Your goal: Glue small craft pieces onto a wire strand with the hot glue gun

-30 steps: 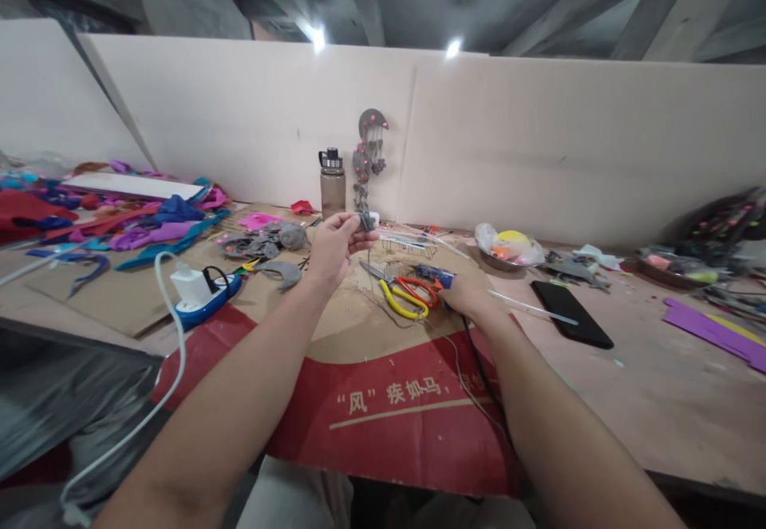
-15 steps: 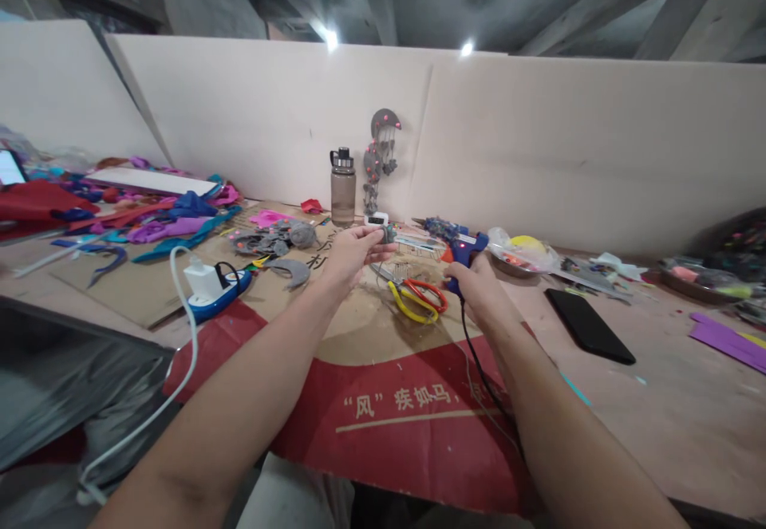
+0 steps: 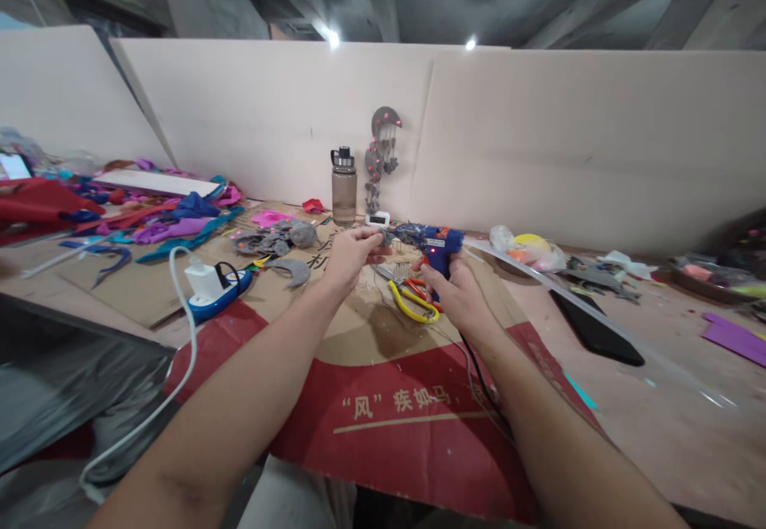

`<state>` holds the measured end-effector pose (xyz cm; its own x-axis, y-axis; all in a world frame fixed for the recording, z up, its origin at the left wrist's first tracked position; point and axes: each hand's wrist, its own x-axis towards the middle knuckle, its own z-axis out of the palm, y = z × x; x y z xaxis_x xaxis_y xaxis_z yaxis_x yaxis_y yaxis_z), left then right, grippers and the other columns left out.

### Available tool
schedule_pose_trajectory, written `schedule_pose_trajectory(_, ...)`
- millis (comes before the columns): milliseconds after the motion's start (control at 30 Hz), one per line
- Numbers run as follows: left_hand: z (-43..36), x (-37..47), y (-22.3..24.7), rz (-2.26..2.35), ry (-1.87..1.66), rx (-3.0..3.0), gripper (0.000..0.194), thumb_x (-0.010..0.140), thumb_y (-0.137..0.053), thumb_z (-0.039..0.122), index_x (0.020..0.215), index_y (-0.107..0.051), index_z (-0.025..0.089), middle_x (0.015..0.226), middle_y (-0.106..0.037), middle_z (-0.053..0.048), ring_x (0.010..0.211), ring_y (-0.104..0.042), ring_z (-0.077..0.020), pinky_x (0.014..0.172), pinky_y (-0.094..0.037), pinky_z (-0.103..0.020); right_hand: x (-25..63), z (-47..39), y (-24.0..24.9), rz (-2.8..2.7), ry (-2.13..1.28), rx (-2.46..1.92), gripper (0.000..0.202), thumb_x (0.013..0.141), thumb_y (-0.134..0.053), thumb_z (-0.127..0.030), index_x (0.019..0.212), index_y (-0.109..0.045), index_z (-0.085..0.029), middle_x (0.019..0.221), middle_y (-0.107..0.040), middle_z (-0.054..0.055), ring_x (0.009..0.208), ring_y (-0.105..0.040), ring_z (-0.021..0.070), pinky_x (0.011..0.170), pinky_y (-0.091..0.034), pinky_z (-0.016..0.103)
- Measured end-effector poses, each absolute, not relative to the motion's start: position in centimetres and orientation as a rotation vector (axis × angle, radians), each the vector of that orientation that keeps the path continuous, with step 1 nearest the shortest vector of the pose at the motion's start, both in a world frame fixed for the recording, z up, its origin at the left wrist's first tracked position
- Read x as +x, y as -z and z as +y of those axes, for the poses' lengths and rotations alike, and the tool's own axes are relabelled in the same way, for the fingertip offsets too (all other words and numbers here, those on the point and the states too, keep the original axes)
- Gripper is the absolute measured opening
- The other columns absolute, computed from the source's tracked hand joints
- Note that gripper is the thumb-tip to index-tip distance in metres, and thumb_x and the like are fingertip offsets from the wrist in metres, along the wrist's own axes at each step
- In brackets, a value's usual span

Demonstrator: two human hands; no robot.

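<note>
While the left hand (image 3: pixel 350 254) pinches a small grey piece (image 3: pixel 388 235), the right hand (image 3: pixel 455 294) grips the glue gun (image 3: pixel 432 240) (nozzle touching it).

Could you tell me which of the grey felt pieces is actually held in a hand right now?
The small grey felt piece pinched in the left hand, at the blue glue gun nozzle; the other grey felt pieces lie on the cardboard.

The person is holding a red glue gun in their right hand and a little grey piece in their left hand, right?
Not quite. The glue gun in the right hand is blue, not red, as the head view shows. The left hand does hold a little grey piece.
</note>
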<state>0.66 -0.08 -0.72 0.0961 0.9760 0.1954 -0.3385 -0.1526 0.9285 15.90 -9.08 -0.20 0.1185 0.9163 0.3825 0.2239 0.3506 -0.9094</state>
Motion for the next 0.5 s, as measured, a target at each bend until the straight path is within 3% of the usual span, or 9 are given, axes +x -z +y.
schedule_pose_trajectory(167, -0.04, 0.69, 0.78, 0.768, -1.381, 1.146, 0.019, 0.068, -0.073, 0.022, 0.08, -0.064, 0.011, 0.071, -0.069, -0.005, 0.059, -0.067, -0.0138, 0.055, -0.051, -0.023, 16.13, -8.94, 0.53, -1.407, -0.703, -1.189, 0.02, 0.075, -0.054, -0.04, 0.086, -0.051, -0.023, 0.063, -0.053, -0.002, 0.044, -0.043, 0.0114, 0.044, -0.038, 0.027)
schedule_pose_trajectory(500, -0.01, 0.78, 0.99, 0.767, -1.381, 1.171, 0.021, 0.068, -0.074, 0.024, 0.081, -0.063, 0.011, 0.075, -0.07, -0.007, 0.061, -0.068, -0.0149, 0.055, -0.051, -0.023, 16.25, -8.61, 1.1, -1.396, -0.696, -1.185, 0.021, 0.077, -0.054, -0.04, 0.088, -0.051, -0.022, 0.071, -0.058, 0.001, 0.045, -0.044, 0.0108, 0.043, -0.038, 0.027)
